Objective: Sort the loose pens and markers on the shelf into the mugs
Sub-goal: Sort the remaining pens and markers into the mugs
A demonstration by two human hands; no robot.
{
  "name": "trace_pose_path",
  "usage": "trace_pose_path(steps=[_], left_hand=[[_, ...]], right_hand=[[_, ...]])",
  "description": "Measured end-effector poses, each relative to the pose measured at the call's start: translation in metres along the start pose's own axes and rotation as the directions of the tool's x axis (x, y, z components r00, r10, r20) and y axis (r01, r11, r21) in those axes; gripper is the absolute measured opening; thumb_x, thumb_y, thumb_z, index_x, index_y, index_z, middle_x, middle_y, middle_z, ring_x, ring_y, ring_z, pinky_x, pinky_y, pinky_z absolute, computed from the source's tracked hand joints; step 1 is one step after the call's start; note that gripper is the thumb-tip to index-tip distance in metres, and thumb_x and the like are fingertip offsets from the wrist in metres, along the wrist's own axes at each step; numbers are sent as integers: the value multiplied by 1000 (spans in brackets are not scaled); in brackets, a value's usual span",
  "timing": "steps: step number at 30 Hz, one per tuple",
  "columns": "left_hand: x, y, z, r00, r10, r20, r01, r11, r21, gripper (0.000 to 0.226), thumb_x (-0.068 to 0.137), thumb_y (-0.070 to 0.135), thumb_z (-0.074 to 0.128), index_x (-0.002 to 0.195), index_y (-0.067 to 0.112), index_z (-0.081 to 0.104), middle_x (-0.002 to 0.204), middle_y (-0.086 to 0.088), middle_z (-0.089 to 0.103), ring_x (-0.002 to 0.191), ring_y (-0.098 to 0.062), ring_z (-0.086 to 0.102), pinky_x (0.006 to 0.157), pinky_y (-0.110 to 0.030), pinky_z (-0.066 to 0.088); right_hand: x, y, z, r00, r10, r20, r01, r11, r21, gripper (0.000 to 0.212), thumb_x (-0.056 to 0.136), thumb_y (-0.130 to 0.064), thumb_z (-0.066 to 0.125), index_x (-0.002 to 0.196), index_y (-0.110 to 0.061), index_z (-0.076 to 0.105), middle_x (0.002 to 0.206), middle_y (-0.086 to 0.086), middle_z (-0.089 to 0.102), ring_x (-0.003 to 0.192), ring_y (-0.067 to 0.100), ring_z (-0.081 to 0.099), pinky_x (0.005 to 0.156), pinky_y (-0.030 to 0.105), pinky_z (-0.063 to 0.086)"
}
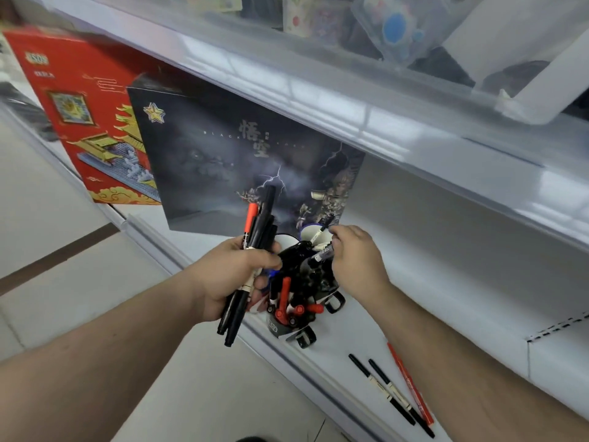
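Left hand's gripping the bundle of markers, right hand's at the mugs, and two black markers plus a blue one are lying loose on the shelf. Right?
Not quite. In the head view the third loose marker is red, not blue, lying beside the two black markers on the shelf. The rest holds: left hand grips the bundle, right hand at the mugs.

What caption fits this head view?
Left hand grips a pen bundle; right hand places a pen into the mugs.

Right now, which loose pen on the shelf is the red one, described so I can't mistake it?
Find the white shelf below the dark boxed set, then look right of the mugs toward the near edge. Three loose pens lie there side by side; the red pen is the rightmost, next to the two black pens, and the only all-red one.
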State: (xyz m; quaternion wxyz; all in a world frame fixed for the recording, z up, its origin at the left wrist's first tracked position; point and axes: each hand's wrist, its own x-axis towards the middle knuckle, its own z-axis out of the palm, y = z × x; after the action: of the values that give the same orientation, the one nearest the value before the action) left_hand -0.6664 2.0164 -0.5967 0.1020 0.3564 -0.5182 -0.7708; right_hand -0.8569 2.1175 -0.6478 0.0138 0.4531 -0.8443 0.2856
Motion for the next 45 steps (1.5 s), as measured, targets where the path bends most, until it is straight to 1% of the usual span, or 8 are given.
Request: trace_pose_path(steps=[6, 14, 18, 22, 25, 32, 37, 45], left_hand=[[-2, -1, -2, 984, 12, 180, -6, 999, -36, 16, 78, 1, 72, 84, 15, 66, 67, -7, 59, 44, -15, 44, 41, -21, 39], [-2, 2, 2, 951, 54, 305, -25, 995, -99, 6, 73, 14, 69, 78, 17, 71, 64, -7, 60, 42, -16, 49, 43, -22, 43], [-7, 7, 12, 945, 45, 323, -1, 991, -135, 13, 73, 15, 69, 85, 13, 67, 63, -4, 59, 41, -14, 48, 42, -22, 43], [-17, 11, 33, 900, -40, 434, 118, 981, -154, 16, 74, 20, 67, 87, 12, 64, 62, -1, 56, 42, -10, 47, 40, -20, 42], [-23, 7, 52, 862, -114, 494, 143, 990, -20, 18, 74, 24, 68, 86, 12, 62, 62, -1, 55, 43, -11, 47, 41, -20, 42], [-45, -10, 95, 818, -270, 508, 107, 939, 327, 9, 84, 15, 66, 84, 8, 60, 61, -2, 61, 44, -11, 51, 42, -21, 43], [-59, -14, 115, 799, -277, 534, 97, 936, 339, 23, 72, 25, 68, 89, 12, 63, 72, -4, 66, 49, -12, 54, 44, -23, 46], [-74, -10, 131, 803, -209, 558, -10, 932, 363, 23, 78, 24, 67, 98, 11, 66, 86, -6, 74, 58, -15, 63, 51, -24, 48]], right_hand=[[10, 13, 55, 954, -76, 292, 157, 951, -265, 49, 81, -1, 50, 128, -14, 56, 127, 0, 61, 115, 27, 45, 102, 33, 36], [8, 14, 67, 825, 217, 521, -35, 941, -337, 63, 102, -51, 8, 158, -22, 6, 166, -6, -3, 151, 21, -10, 120, 49, -6], [3, -7, 35, 913, 264, 311, -306, 947, 97, 40, 102, -46, 31, 129, -27, 52, 138, 0, 55, 134, 24, 43, 111, 44, 33], [-29, -46, -35, 850, 494, 186, -451, 497, 741, 18, 97, -28, 54, 87, -22, 68, 78, 0, 69, 61, 18, 61, 61, 33, 47], [-65, -66, -86, 862, 461, 209, -438, 471, 766, 27, 95, -37, 57, 85, -14, 68, 64, 1, 60, 45, 14, 45, 43, 22, 34], [-116, -51, -128, 838, 476, 266, -544, 695, 471, 41, 90, -38, 67, 76, 0, 70, 54, 0, 56, 42, 10, 42, 44, 21, 33], [-141, -40, -149, 779, 498, 381, -615, 489, 618, 25, 95, -18, 63, 78, -1, 66, 54, -1, 59, 44, 9, 48, 43, 21, 40], [-166, -18, -181, 805, 550, 221, -463, 351, 814, 9, 94, -2, 60, 101, 0, 67, 73, 10, 64, 53, 14, 57, 51, 23, 49]])
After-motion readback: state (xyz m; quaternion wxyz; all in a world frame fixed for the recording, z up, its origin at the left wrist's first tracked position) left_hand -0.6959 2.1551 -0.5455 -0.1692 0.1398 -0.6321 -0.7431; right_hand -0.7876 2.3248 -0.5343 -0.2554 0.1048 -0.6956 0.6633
